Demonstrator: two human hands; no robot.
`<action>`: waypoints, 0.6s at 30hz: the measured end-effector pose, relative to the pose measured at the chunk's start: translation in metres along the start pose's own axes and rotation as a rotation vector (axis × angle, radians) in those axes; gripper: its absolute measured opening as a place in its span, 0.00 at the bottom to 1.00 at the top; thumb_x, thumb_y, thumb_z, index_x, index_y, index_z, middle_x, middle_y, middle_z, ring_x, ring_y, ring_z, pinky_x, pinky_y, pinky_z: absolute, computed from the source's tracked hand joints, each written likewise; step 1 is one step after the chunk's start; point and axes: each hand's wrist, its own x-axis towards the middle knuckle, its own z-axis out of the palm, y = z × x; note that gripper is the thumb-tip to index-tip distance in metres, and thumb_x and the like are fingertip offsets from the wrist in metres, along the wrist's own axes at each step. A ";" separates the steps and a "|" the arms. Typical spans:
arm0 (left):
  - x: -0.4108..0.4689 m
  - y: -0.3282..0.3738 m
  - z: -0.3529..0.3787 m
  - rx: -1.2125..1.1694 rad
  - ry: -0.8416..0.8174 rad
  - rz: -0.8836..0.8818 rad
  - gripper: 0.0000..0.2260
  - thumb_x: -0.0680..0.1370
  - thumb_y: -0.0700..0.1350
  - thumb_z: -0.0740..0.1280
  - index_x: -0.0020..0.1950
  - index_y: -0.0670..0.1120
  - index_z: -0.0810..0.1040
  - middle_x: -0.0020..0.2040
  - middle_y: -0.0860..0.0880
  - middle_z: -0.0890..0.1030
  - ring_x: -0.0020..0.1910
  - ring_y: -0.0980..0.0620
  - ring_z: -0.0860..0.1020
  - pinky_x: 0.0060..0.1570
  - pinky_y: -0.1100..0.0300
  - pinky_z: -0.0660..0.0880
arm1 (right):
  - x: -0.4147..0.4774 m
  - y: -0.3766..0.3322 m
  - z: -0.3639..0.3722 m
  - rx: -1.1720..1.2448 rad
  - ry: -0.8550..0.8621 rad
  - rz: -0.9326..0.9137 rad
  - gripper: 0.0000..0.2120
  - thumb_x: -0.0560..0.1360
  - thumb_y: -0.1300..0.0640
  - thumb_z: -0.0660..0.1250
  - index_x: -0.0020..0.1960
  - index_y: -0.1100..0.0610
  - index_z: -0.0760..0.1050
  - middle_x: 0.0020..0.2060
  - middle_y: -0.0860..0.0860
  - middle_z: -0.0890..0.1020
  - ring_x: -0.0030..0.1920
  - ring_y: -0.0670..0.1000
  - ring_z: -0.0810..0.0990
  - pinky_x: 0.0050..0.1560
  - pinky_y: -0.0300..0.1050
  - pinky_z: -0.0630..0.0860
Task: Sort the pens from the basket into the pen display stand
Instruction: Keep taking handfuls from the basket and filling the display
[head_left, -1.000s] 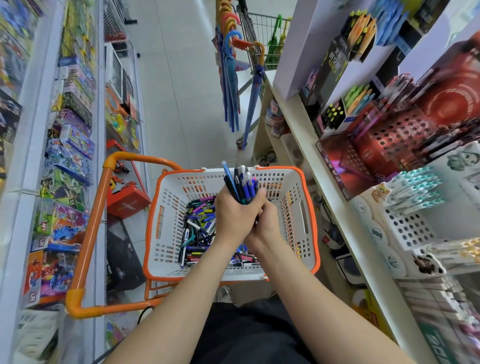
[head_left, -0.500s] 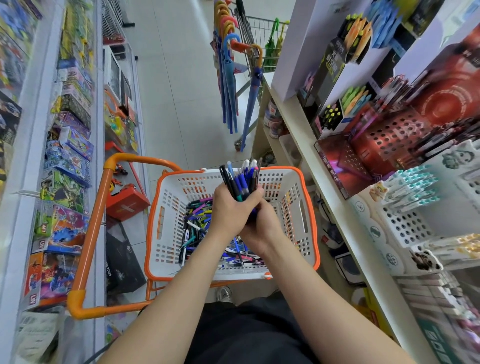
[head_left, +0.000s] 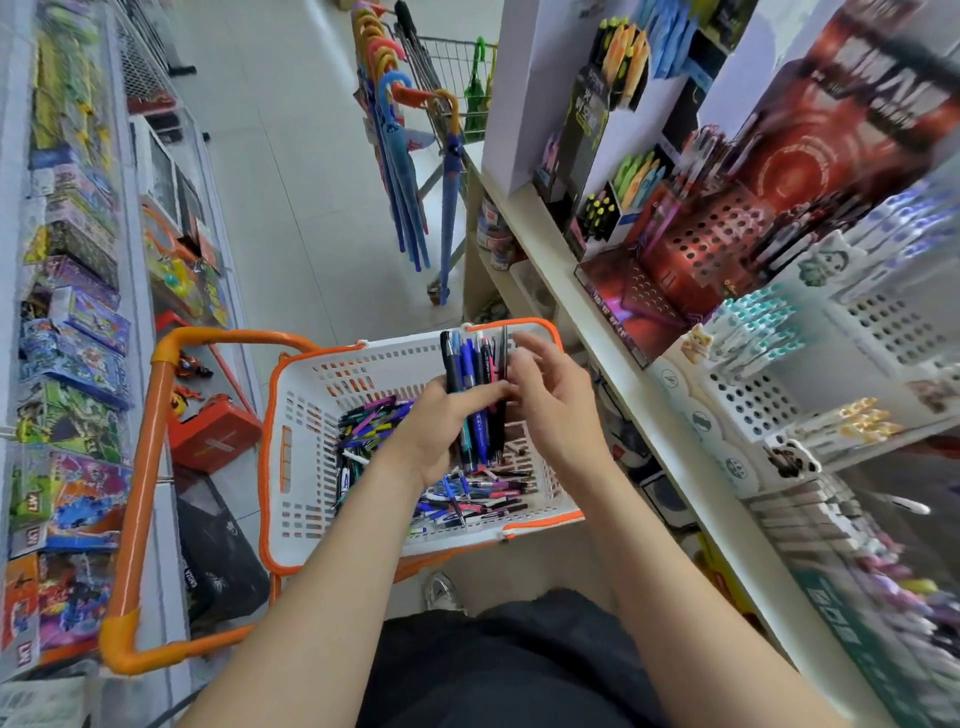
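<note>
We stand in a shop aisle with a pale tiled floor (head_left: 291, 208). On our right a tall shelf unit (head_left: 597, 332) carries the stock, and on our left a long shelf (head_left: 72, 364) is packed with boxed toys. On the right-hand shelf sit a red perforated pen display stand (head_left: 701, 244) with some pens upright in it, and below it a white perforated pen display stand (head_left: 748, 395), its upper rows holding teal-capped pens.

Ahead of us hangs a row of folded umbrellas (head_left: 400, 182), with a wire trolley (head_left: 447, 57) behind them. In front of us is the white basket (head_left: 311, 467) with an orange rim, and its orange handle (head_left: 140, 467) is folded out to the left.

A heap of loose pens (head_left: 483, 499) covers the basket floor. Above the basket, the left hand (head_left: 431, 431) grips a bundle of pens (head_left: 472, 364), fingers and thumb curled round the barrels. The bundle stands nearly upright, with black, blue and purple ends rising past the far rim.

The right hand (head_left: 550, 410) is just beside the bundle on its right, palm towards it and fingers loosely spread, gripping nothing. We cannot tell whether its thumb touches the pens.
</note>
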 end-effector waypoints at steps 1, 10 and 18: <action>-0.002 0.000 0.007 0.003 -0.039 -0.007 0.11 0.84 0.38 0.68 0.66 0.40 0.82 0.60 0.37 0.85 0.59 0.39 0.85 0.57 0.45 0.84 | -0.001 -0.002 -0.008 -0.043 0.013 -0.033 0.12 0.86 0.49 0.64 0.68 0.46 0.79 0.56 0.50 0.88 0.56 0.51 0.88 0.55 0.58 0.86; -0.016 -0.028 0.088 0.049 -0.192 -0.081 0.10 0.84 0.38 0.67 0.64 0.42 0.82 0.54 0.38 0.86 0.53 0.39 0.86 0.48 0.46 0.85 | -0.043 -0.008 -0.097 0.052 0.051 0.038 0.07 0.84 0.60 0.68 0.60 0.53 0.81 0.46 0.53 0.89 0.41 0.54 0.88 0.35 0.48 0.82; -0.035 -0.098 0.170 0.162 -0.344 -0.292 0.06 0.83 0.37 0.65 0.51 0.40 0.82 0.43 0.41 0.81 0.37 0.45 0.82 0.38 0.51 0.82 | -0.115 0.008 -0.208 -0.157 0.067 0.017 0.08 0.81 0.57 0.73 0.59 0.53 0.80 0.44 0.56 0.87 0.37 0.49 0.83 0.45 0.54 0.83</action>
